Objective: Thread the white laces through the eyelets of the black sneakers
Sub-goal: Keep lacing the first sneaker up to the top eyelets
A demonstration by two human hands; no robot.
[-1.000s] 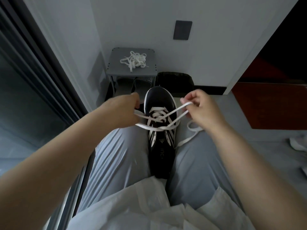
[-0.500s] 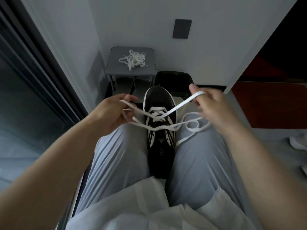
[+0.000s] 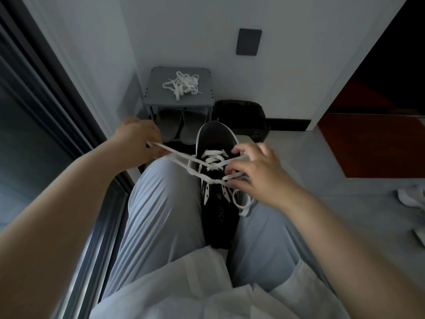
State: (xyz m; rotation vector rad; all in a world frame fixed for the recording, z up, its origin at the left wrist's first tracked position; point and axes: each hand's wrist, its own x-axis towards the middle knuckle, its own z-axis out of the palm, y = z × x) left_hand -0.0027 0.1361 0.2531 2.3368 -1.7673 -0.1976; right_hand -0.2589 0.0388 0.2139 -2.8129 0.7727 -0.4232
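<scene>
A black sneaker (image 3: pixel 216 139) with a white sole edge lies toe-away between my knees. A white lace (image 3: pixel 212 161) crosses its upper eyelets. My left hand (image 3: pixel 138 140) grips one lace end and holds it stretched out to the left of the shoe. My right hand (image 3: pixel 255 171) sits over the shoe's right side, its fingertips curled onto the lace at the eyelets. A slack loop of lace (image 3: pixel 240 202) hangs below that hand onto my right thigh.
A small grey shelf (image 3: pixel 156 88) against the wall carries a loose bundle of white laces (image 3: pixel 182 85), with grey slippers (image 3: pixel 179 126) underneath. A black bin (image 3: pixel 241 116) stands beside it. A dark sliding door frame runs along the left. White items lie on the floor at the right edge.
My left hand moved out to the left and up, drawing its lace end taut. My right hand came down and inward from the raised position to the eyelets on the shoe's right side.
</scene>
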